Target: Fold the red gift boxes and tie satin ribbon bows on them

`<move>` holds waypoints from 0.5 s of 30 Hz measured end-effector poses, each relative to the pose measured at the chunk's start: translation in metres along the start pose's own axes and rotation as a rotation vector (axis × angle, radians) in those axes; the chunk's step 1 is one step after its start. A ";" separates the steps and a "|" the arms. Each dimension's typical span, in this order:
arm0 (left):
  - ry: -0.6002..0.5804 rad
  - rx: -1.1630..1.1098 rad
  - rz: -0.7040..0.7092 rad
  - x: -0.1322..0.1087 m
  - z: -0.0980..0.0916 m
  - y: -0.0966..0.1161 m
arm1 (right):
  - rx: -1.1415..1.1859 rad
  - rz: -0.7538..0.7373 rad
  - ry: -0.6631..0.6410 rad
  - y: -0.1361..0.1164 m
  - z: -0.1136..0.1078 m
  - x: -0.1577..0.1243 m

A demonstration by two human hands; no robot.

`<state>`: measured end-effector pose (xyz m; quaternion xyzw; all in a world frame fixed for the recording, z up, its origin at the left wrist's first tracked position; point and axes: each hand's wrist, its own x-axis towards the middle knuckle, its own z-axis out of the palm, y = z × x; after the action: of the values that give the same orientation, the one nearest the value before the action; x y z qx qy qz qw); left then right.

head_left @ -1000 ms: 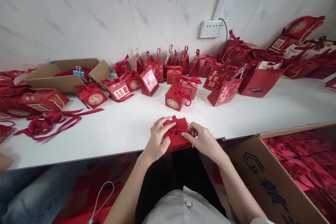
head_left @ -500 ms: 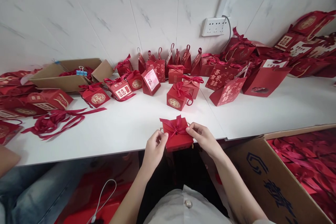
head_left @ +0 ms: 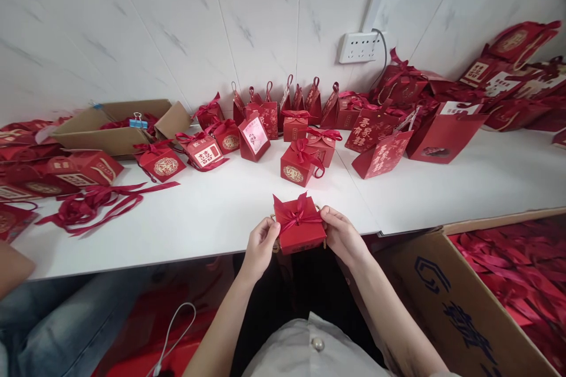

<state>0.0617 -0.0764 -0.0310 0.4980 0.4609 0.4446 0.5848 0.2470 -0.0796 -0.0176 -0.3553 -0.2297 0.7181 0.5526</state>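
Observation:
A red gift box (head_left: pixel 303 237) with a ribbon bow (head_left: pixel 299 212) on its top is held at the table's front edge. My left hand (head_left: pixel 262 244) is closed on its left side, thumb at the corner. On the opposite side, my right hand (head_left: pixel 342 232) grips the box with fingers partly hidden behind it. Gold cord shows beside both hands. Just beyond it stands another red box (head_left: pixel 297 166) with a bow and a gold emblem.
Many red gift boxes line the white table (head_left: pixel 198 218) along the tiled wall. Loose ribbon (head_left: pixel 88 206) and an open cardboard box (head_left: pixel 106 132) lie left. A large carton (head_left: pixel 435 283) of red ribboned pieces stands at the right. Another person's arm (head_left: pixel 13 268) shows at the left.
My thumbs have moved off the bow's loops to the sides of the gift box. The bow now lies spread on top, and the box has shifted very slightly.

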 end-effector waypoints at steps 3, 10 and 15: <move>0.013 0.028 0.017 0.001 0.000 0.000 | 0.037 0.018 0.018 0.002 -0.002 0.001; 0.023 0.118 0.047 -0.001 0.001 0.003 | 0.075 0.031 0.055 0.006 -0.004 0.002; 0.053 0.156 0.065 0.001 0.004 0.006 | 0.025 0.006 0.079 0.008 -0.006 0.001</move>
<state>0.0653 -0.0750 -0.0249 0.5448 0.4928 0.4391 0.5173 0.2468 -0.0815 -0.0277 -0.3771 -0.1978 0.7081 0.5632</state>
